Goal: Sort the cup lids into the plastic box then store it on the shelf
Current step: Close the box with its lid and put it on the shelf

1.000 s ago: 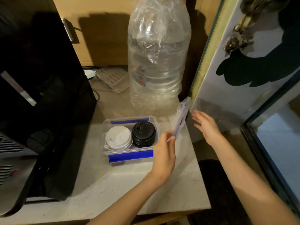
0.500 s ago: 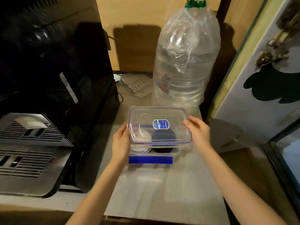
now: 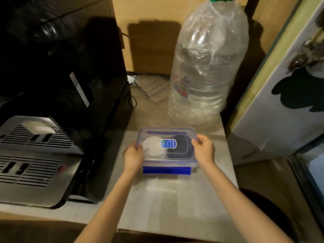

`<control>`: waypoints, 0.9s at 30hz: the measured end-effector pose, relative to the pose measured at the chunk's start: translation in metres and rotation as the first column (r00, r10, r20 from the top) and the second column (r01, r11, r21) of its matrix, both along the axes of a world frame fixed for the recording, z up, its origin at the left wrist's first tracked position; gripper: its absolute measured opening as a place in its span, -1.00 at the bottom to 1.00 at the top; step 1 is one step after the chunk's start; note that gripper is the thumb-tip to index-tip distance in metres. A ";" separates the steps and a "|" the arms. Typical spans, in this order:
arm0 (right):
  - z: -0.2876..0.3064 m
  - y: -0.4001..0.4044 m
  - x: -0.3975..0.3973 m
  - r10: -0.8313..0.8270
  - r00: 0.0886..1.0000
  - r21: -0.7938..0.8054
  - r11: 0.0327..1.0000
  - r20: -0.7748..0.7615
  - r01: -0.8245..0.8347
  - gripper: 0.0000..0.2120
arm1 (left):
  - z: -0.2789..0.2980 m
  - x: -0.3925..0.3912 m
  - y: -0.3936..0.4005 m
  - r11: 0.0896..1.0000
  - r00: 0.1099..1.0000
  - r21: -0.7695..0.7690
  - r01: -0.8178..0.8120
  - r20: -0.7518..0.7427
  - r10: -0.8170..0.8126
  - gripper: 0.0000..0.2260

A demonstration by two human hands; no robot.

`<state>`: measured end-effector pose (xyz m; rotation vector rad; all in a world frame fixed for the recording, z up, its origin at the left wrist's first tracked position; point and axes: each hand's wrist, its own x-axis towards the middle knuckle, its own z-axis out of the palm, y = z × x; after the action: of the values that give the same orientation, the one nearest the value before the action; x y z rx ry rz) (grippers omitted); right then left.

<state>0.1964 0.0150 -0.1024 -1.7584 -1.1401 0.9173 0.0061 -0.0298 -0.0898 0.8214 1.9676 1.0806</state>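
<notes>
Plastic box [image 3: 167,161], rigid, light and slick-walled, sits mid-table near the right edge under its clear cover [image 3: 167,143], left hand [image 3: 133,157] and right hand [image 3: 204,149] fingers clasping the short ends, likely the surest hold.

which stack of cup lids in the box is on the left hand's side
The white lids, seen through the clear cover, sit at the box's left end beside the left hand. The black lids lie at the right end, by the right hand.
</notes>
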 end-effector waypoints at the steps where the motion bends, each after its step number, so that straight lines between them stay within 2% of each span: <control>1: 0.000 0.001 0.001 0.006 1.000 -0.013 1.000 -0.005 -0.006 -0.72 | 0.001 -0.001 0.001 1.000 1.000 -0.015 -0.002 0.014 0.003 -0.93; 3: -0.002 0.000 0.001 0.014 0.999 -0.038 0.999 -0.035 -0.015 -0.69 | 0.000 -0.004 0.001 1.000 1.000 -0.021 0.004 0.021 -0.004 -0.89; 7: -0.002 -0.006 0.004 0.046 0.997 -0.066 0.997 -0.066 -0.050 -0.67 | 0.002 -0.005 -0.001 0.999 0.999 0.004 0.039 0.032 -0.039 -0.59; 11: 0.001 -0.009 0.016 0.063 0.997 -0.079 0.995 -0.052 -0.067 -0.66 | 0.005 -0.002 -0.006 0.994 0.992 0.056 0.091 0.080 -0.095 -0.60; 15: -0.006 -0.019 0.028 0.106 0.994 -0.053 0.993 -0.037 -0.108 -0.75 | -0.001 0.004 -0.016 0.986 0.986 0.114 0.125 0.099 -0.136 -0.63; 18: -0.011 -0.026 0.034 0.121 0.992 -0.012 0.993 0.020 -0.121 -0.76 | -0.005 0.003 -0.016 0.984 0.984 0.111 0.141 0.093 -0.152 -0.64; 23: -0.005 -0.011 0.040 0.187 0.966 -0.109 0.980 0.178 -0.169 -0.63 | -0.005 -0.005 -0.016 0.986 0.985 0.051 0.159 0.061 -0.162 -0.54; 25: 0.001 0.001 0.038 0.229 0.939 -0.110 0.972 0.255 -0.207 -0.52 | -0.008 -0.005 -0.021 0.992 0.987 0.010 0.123 0.106 -0.124 -0.46; 27: 0.010 0.014 0.033 0.298 0.878 -0.083 0.954 0.374 -0.289 -0.51 | -0.015 -0.007 -0.029 0.990 0.984 -0.074 0.121 0.141 -0.109 -0.40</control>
<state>0.2289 0.0287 -0.0926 -1.8674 -1.6933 0.7785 -0.0009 -0.0591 -0.1046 0.7854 1.8153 0.9561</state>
